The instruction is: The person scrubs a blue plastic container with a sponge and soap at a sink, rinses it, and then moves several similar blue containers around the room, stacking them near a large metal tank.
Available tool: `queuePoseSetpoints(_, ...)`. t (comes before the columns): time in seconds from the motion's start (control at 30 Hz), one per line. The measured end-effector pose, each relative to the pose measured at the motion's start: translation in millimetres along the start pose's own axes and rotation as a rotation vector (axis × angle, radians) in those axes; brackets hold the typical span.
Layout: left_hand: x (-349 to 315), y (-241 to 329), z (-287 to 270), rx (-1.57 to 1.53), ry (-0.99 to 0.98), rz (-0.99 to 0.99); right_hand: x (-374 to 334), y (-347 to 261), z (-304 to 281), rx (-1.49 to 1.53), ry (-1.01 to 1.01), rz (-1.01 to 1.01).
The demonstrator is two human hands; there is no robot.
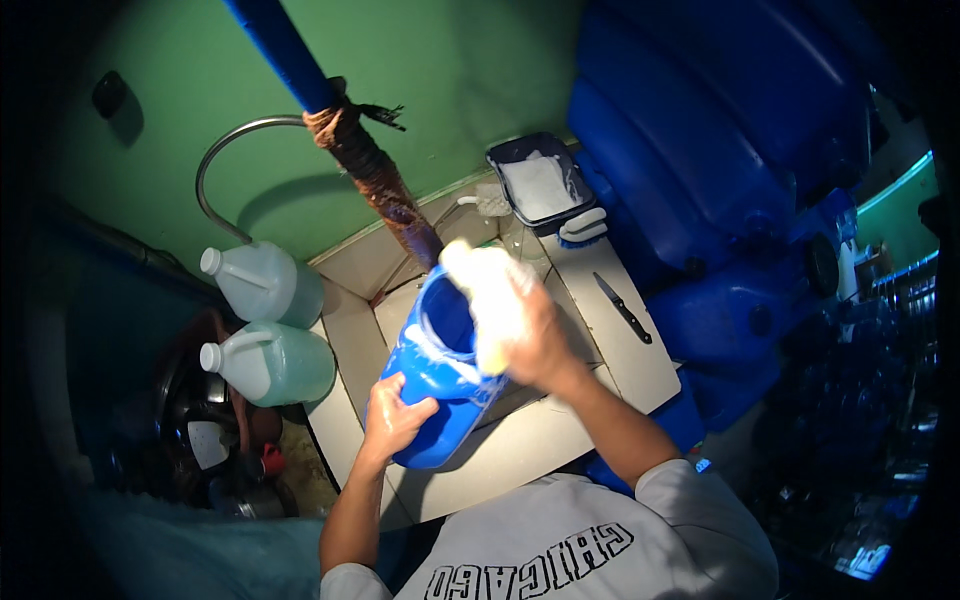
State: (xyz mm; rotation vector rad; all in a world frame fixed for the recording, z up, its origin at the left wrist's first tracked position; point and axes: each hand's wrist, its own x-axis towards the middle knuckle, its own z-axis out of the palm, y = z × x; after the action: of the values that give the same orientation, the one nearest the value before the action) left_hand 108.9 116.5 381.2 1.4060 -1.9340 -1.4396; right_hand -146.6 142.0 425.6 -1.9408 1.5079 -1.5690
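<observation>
A blue plastic water container with a wide round mouth is tilted over the tiled sink, with white suds smeared below its rim. My left hand grips its near left side, thumb spread over the blue wall. At the mouth's right edge, my right hand is closed on a soapy pale yellow sponge. Bright light washes out much of that sponge, so its exact shape is hard to see. The inside of the container shows only in part.
Two jugs of pale liquid, one behind the other, stand on the left. A knife, a scrub brush and a dark tub of white suds line the right ledge. Large blue containers are stacked beyond; a wrapped pipe descends behind.
</observation>
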Motion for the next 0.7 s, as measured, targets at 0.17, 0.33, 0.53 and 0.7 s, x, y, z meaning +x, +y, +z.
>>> queuePoseSetpoints(0.17, 6, 7, 15, 0.013, 0.014, -0.034, -25, 18, 21, -0.018, 0.371, 0.144)
queuePoseSetpoints(0.33, -1, 31, 31, 0.117, 0.033, 0.051, -66, 24, 52, 0.044, 0.56, 0.301)
queuePoseSetpoints(0.53, 7, 52, 26, 0.053, -0.19, -0.056, -120, -7, 68, -0.239, 0.385, 0.016)
queuePoseSetpoints(0.7, 3, 77, 40, 0.406, -0.079, 0.433, -133, -9, 26, -0.25, 0.294, 0.01)
